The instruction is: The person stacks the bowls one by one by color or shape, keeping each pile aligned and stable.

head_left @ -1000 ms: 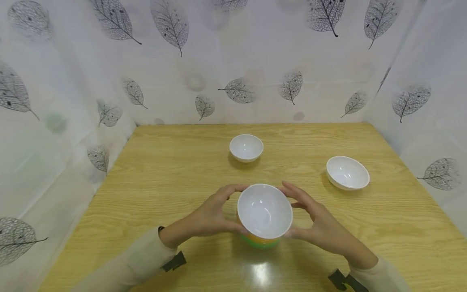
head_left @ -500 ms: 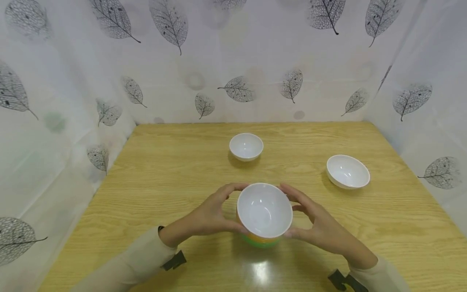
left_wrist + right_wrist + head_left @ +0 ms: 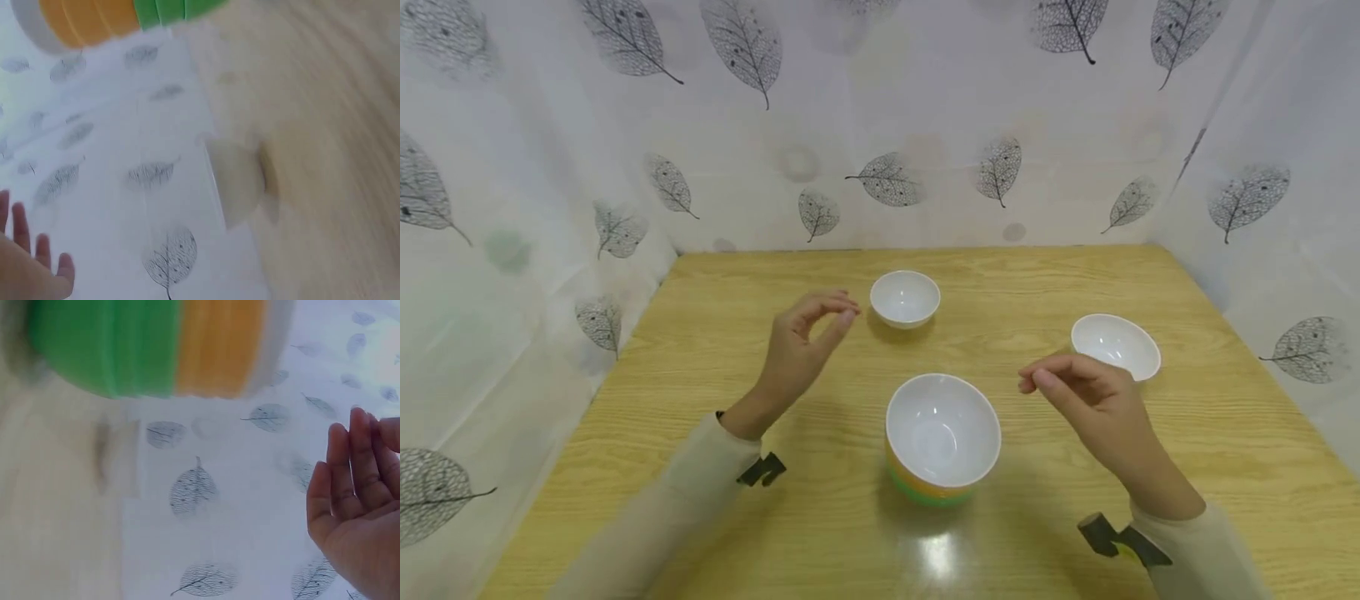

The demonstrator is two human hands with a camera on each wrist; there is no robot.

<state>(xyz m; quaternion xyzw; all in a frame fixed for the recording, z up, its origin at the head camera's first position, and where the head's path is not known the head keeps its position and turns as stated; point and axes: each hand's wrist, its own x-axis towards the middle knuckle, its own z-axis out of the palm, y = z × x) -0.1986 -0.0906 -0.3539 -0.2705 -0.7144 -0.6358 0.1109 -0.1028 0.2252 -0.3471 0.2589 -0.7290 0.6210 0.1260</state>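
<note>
In the head view, a stack of nested bowls stands near the table's front, a white bowl (image 3: 943, 429) on top. Below its rim show orange bowls (image 3: 94, 22) and green bowls (image 3: 112, 344), banded in both wrist views. My left hand (image 3: 801, 354) hovers left of a small white bowl (image 3: 906, 298) at the back, fingers loosely bent and holding nothing. Raised to the right of the stack, my right hand (image 3: 1101, 412) is also bare, its fingers relaxed. It overlaps the lower left of another white bowl (image 3: 1112, 343) at the right.
The wooden table (image 3: 737, 308) runs back to a white leaf-print curtain (image 3: 940, 100), which also hangs at both sides. Dark straps with camera mounts sit at both wrists, over pale sleeves (image 3: 677, 492).
Both hands have let go of the bowl stack. The left moved up and left toward the back bowl; the right moved up and right toward the right-hand bowl. The stack stays put.
</note>
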